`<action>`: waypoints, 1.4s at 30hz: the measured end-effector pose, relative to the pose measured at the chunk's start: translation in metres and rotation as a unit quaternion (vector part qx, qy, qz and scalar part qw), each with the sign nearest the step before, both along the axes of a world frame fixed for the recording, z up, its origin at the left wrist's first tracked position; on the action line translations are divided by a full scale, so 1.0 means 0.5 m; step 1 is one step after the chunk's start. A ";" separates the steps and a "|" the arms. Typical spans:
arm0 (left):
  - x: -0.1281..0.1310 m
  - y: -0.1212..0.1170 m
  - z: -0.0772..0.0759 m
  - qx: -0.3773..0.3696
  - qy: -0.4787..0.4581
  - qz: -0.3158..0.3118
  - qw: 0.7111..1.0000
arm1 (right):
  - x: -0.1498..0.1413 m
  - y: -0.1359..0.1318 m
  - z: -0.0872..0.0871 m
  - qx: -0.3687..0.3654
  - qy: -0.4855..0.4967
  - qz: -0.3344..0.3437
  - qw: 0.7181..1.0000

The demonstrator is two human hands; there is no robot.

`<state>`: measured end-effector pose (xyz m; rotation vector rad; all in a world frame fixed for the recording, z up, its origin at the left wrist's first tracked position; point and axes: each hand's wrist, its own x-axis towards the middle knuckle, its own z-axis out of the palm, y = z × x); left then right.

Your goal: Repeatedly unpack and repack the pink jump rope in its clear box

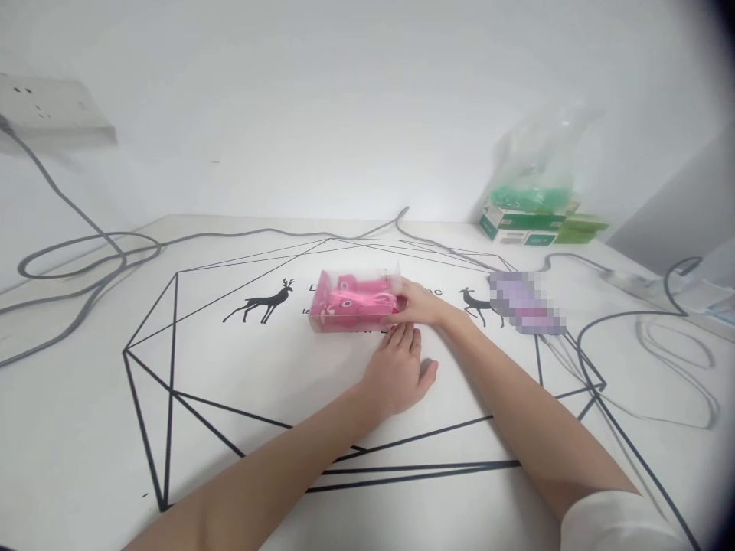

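Note:
A clear plastic box [330, 302] lies lengthwise across the white tabletop. Inside it are bright pink pieces with round eye-like marks and what looks like a looped pink cord. My right hand [420, 302] is closed around the box's right end, its fingertips partly hidden by the box. Just in front of that end, my left hand [400, 371] rests palm down on the table, fingers stretched forward and thumb apart, holding nothing. Its fingertips lie close to the box's near edge; whether they touch it I cannot tell.
A blurred-out purple object [525, 302] lies to the right. Green and white boxes [525, 222] stand at the back right under a clear plastic bag [540, 164]. A grey cable [269, 231] runs along the wall, with coils at both sides. A wall socket [51, 103] is at upper left.

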<state>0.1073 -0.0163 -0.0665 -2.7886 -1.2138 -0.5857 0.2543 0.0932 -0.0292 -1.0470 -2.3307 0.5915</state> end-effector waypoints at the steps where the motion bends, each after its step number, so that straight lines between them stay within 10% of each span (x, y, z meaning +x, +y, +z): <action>1: 0.000 0.000 0.000 -0.005 0.001 0.000 1.000 | 0.000 0.000 0.002 0.009 0.000 0.001 1.000; 42: 0.002 0.001 0.003 0.011 0.022 0.002 1.000 | 0.016 -0.005 0.009 0.056 -0.044 0.015 0.997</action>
